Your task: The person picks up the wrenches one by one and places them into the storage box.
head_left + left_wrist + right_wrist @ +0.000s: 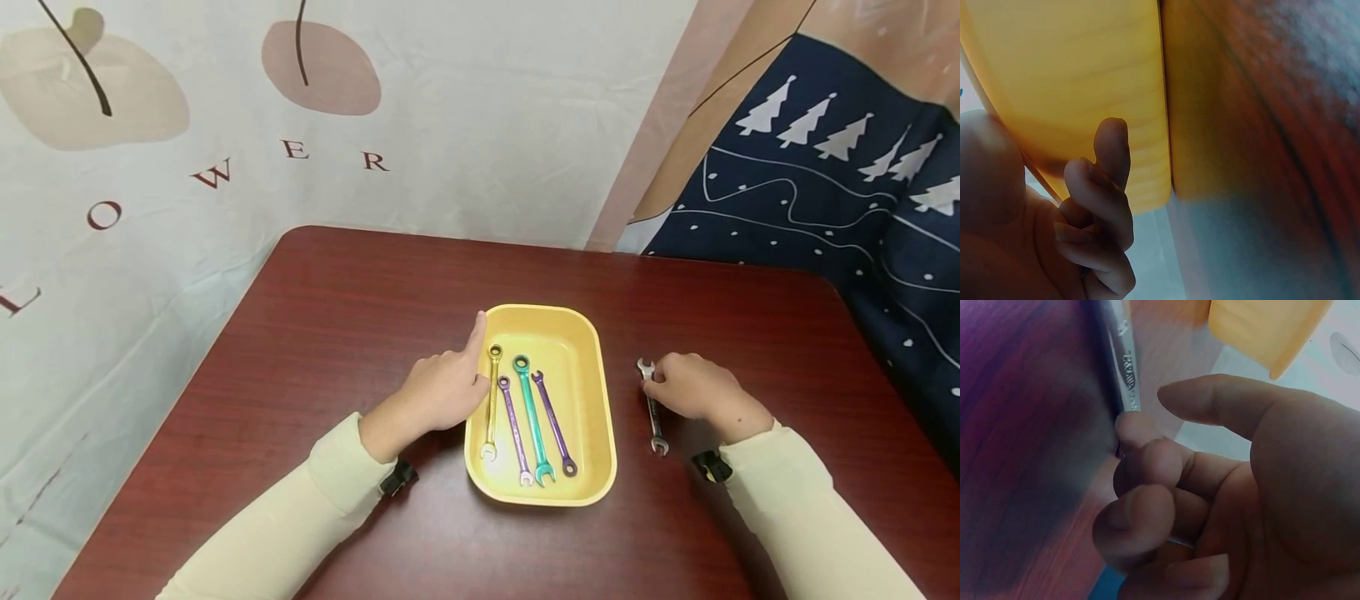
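A yellow plastic tray [579, 358] sits on the table, holding a gold wrench [491, 408], a lilac wrench [514, 429], a longer teal wrench [532, 417] and a dark purple wrench [553, 423]. My left hand [442, 387] grips the tray's left side, thumb over the rim, index finger stretched along it. The other fingers curl beside the outer wall in the left wrist view. Right of the tray, a silver wrench [655, 421] lies on the table. My right hand [697, 392] is over its upper part. In the right wrist view the index fingertip touches the wrench, while the thumb stays apart.
The dark red wooden table [352, 292] has rounded far corners. A white printed cloth [487, 100] hangs behind it, and a navy cloth with white trees [795, 183] hangs at the right. Each wrist wears a black strap.
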{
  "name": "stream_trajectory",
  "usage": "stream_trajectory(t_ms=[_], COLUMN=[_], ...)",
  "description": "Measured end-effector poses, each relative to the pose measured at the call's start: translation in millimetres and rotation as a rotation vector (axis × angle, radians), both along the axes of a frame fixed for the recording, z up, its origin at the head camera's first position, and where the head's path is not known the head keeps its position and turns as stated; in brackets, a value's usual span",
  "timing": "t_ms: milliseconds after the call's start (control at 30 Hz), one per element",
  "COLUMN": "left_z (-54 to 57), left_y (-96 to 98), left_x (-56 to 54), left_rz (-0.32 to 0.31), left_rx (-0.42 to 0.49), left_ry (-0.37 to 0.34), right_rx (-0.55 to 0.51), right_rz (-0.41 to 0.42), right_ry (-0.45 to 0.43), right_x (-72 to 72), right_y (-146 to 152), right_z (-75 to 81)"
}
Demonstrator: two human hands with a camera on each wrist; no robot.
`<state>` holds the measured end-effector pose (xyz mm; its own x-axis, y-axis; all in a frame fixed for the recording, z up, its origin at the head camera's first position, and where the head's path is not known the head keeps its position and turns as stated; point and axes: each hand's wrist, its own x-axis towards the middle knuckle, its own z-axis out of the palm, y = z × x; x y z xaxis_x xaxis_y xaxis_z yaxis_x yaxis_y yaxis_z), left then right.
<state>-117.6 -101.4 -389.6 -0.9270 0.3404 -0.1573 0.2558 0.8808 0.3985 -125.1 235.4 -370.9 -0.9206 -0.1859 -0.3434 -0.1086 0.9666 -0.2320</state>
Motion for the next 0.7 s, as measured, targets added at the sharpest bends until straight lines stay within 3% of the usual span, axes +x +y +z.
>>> stream_trajectory(t_ms=[700], left_z=[1.0], left_y=[-1.0], left_x=[0.4], left_rz=[-0.006], left_rx=[0.006], left_ry=[-0.010], right_rx=[0.009], right_rz=[0.003], right_ry=[-0.065], right_x=[-2.6], right_y=[-0.6], right_z=[-4.9])
